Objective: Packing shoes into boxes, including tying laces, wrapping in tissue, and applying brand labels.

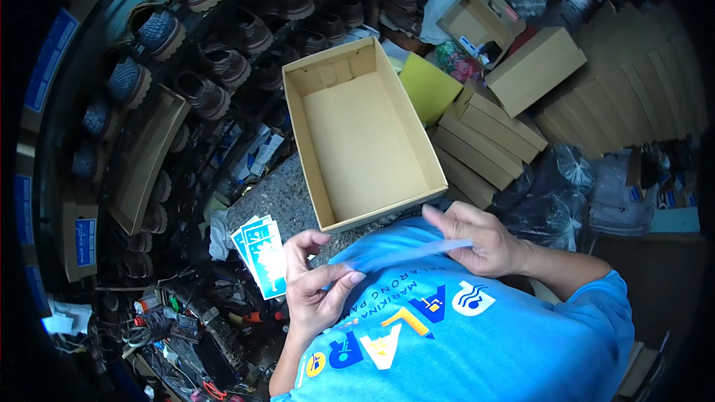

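Between my hands stretches a thin, pale, see-through strip (410,254), held in front of my blue shirt. My left hand (316,286) pinches its left end between thumb and fingers. Its right end is gripped by my right hand (480,242), fingers curled in. Just beyond both hands an open, lidless brown cardboard box (350,141) lies tilted, its inside facing up and bare. Beside my left hand, a small fanned stack of blue-and-white printed labels (262,253) rests on a rough grey surface (277,197).
Racks of dark shoes (223,63) line the left and back. A long box lid (149,164) leans there. Closed brown boxes (484,134) are piled on the right, near plastic bags (551,201). Cluttered tools and wires (179,320) lie lower left.
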Available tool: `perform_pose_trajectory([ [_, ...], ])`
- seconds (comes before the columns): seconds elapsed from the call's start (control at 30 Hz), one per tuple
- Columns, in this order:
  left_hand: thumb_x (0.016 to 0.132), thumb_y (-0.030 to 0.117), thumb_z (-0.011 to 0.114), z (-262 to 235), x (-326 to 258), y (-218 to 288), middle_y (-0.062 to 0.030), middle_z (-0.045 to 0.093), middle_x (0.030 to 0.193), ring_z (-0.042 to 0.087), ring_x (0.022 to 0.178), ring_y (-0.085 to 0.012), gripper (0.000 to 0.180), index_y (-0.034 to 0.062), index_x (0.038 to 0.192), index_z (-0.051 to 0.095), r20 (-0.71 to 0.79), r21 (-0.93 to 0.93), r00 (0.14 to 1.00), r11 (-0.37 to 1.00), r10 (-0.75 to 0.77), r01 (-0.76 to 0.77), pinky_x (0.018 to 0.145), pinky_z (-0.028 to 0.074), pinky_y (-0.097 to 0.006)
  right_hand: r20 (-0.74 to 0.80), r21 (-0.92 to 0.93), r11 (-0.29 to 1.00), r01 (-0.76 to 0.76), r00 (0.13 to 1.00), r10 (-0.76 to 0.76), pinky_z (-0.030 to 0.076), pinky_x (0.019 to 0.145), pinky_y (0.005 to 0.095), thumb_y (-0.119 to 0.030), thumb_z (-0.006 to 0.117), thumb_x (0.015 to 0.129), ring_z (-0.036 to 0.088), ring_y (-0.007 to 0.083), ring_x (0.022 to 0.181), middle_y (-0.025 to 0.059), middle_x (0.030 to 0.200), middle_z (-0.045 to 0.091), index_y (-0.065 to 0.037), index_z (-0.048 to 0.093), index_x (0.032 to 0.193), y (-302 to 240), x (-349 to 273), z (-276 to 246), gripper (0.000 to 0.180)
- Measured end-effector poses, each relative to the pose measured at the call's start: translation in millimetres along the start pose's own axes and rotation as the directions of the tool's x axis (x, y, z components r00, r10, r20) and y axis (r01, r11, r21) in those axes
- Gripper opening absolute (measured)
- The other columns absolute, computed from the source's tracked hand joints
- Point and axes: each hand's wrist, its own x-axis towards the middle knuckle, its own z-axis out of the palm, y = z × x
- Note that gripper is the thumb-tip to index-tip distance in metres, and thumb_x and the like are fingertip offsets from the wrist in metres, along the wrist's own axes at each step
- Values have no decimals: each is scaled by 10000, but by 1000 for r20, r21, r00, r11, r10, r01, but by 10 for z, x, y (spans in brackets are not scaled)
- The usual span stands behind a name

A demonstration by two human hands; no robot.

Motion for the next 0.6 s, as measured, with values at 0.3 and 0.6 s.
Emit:
perform_pose_trajectory([
  [0.3,817,241,848,79,-27,-111,-288,367,1555,376,1453,-365,177,117,940,818,51,-31,910,910,-412,414,1098,380,-465,-59,296,750,-592,772,633,493,745,293,-194,860,800,610,138,824,70,970,701,-63,752,882,175,-130,220,189],
  [0.6,868,173,797,165,255,-206,-272,448,1508,426,1420,-360,170,10,897,760,88,-206,940,918,-329,340,1138,349,-421,-229,385,840,-383,842,489,430,977,330,-161,851,814,539,203,1061,102,1197,523,-71,732,847,589,-15,328,154],
])
